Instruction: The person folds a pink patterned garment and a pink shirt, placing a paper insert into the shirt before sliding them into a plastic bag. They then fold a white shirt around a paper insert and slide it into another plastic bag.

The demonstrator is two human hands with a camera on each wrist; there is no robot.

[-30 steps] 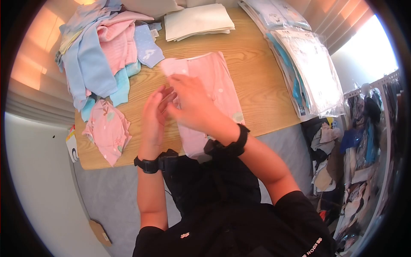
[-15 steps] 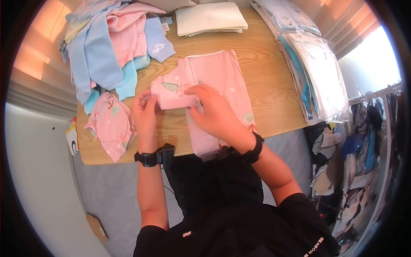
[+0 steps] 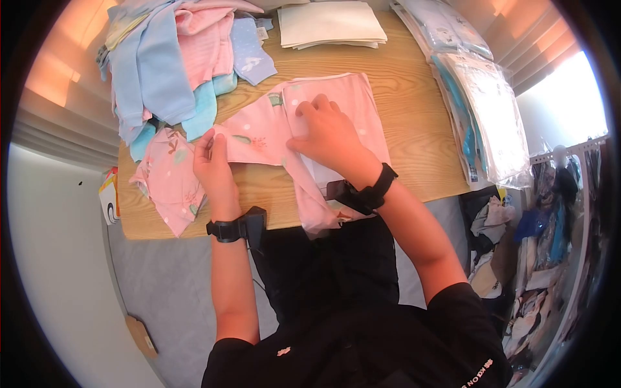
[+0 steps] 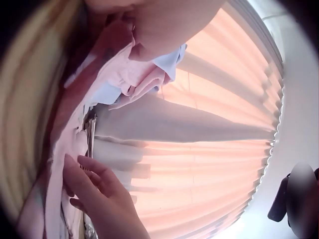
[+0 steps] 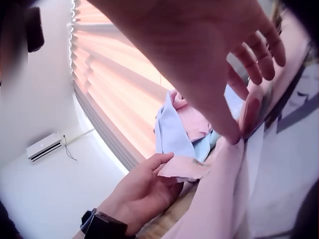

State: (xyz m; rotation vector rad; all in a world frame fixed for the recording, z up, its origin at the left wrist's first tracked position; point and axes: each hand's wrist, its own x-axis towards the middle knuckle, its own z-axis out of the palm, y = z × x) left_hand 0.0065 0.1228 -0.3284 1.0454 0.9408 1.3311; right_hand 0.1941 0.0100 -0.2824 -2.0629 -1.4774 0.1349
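Note:
A pink printed garment lies folded on the wooden table, its sleeve stretched out to the left. My left hand pinches the sleeve's end between thumb and fingers, as the right wrist view also shows. On the garment's upper middle rests my right hand, fingers spread and slightly bent, thumb touching the fabric near the sleeve's base. Below that hand, a white sheet shows beneath the pink cloth. A second pink printed garment lies crumpled just left of my left hand.
A heap of blue and pink clothes sits at the back left. White sheets are stacked at the back. Bagged garments line the right side, and a rack with clothes stands beyond the table's right edge.
The hands were close together over the garment's left side. The left hand has drawn the sleeve out to the left; the right hand has moved right onto the garment's body.

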